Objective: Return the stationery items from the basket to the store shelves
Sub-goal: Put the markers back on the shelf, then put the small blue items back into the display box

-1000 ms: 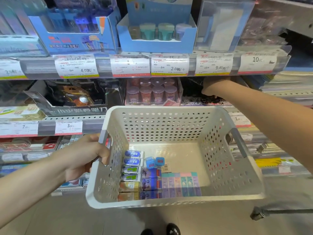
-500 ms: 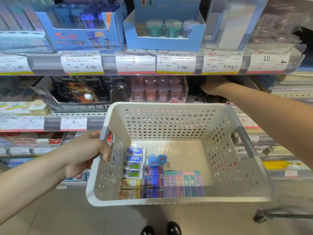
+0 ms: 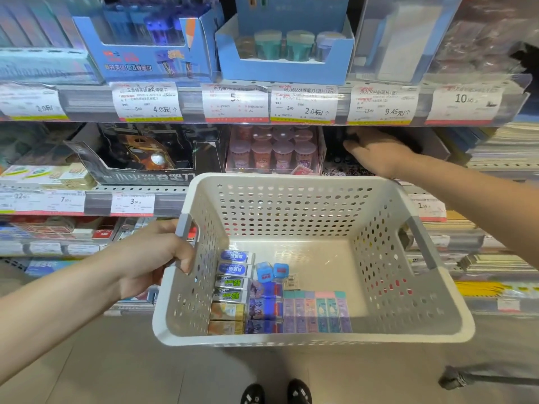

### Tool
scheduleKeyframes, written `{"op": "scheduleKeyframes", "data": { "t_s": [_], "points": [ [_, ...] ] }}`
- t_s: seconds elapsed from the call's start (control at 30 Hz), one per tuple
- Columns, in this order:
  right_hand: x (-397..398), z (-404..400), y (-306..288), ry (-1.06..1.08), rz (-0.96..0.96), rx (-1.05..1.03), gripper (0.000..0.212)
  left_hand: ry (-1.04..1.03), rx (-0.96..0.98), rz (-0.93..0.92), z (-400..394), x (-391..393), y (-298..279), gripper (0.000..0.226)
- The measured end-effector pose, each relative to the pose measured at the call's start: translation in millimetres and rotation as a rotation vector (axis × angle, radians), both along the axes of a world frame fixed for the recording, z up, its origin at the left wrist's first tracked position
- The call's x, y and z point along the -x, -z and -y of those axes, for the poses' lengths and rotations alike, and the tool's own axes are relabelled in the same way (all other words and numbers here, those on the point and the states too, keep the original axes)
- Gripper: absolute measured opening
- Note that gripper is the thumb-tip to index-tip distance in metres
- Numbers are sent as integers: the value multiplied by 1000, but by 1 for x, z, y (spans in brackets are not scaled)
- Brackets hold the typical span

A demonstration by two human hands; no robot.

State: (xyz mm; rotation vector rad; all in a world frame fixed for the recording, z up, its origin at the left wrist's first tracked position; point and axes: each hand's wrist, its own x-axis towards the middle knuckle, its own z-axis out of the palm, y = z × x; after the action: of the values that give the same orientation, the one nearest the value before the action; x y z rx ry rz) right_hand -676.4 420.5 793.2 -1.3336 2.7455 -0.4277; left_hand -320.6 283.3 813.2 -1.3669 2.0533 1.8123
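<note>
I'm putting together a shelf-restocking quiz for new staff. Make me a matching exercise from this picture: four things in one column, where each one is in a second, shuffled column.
Things:
1. left hand
2. right hand
3. two small blue cubes
4. pink tray of round sharpeners

Places:
A. on the basket floor
B. on the middle shelf, behind the basket
C. on the basket's grey handle
D. reaching into the middle shelf, under the price tags

Pairs: 1-C, 2-D, 3-A, 4-B
</note>
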Motion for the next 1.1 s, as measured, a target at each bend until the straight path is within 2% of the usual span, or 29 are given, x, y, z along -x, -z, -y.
{"op": "scheduleKeyframes", "data": {
  "t_s": [0.03,0.13,0.2,0.27,0.33,0.47,0.53,0.6,0.63,0.77,0.83,0.9,1.0,1.1],
  "points": [
    [-10,-8,-3,-53,5,62,31,-9,3,-4,-2,0,0,47],
    [-40,-36,-15,-150,81,191,36,-50,9,-25,-7,0,1,51],
    [-65,-52,-24,-279,-14,190,40,-45,2,-32,-10,-1,2,56],
    [-93,-60,-33,-434,-133,63,39,-33,-8,-33,-11,-3,2,59],
    [-120,-53,-35,-585,-172,-116,33,-16,-15,-37,-13,-5,4,58],
    [-157,-11,-14,-722,-55,-484,25,-20,-15,-52,-15,-8,3,51],
    [-169,7,1,-718,-64,-590,17,-32,-10,-58,-14,-11,1,49],
    [-177,22,13,-695,-100,-677,44,-37,3,-57,-9,-16,0,53],
    [-180,29,18,-682,-109,-708,49,-38,7,-59,-7,-19,-1,56],
    [-196,48,26,-636,-87,-747,56,-37,15,-79,10,-36,-9,49],
    [-208,59,23,-607,-29,-739,56,-30,33,-85,23,-48,-13,60],
    [-223,71,18,-579,15,-729,54,-17,47,-85,36,-61,-16,60],
    [-247,90,17,-536,42,-707,34,-13,50,-104,55,-83,-23,41],
    [-270,106,20,-476,32,-677,27,21,41,-116,73,-106,-29,28]
  ]
}}
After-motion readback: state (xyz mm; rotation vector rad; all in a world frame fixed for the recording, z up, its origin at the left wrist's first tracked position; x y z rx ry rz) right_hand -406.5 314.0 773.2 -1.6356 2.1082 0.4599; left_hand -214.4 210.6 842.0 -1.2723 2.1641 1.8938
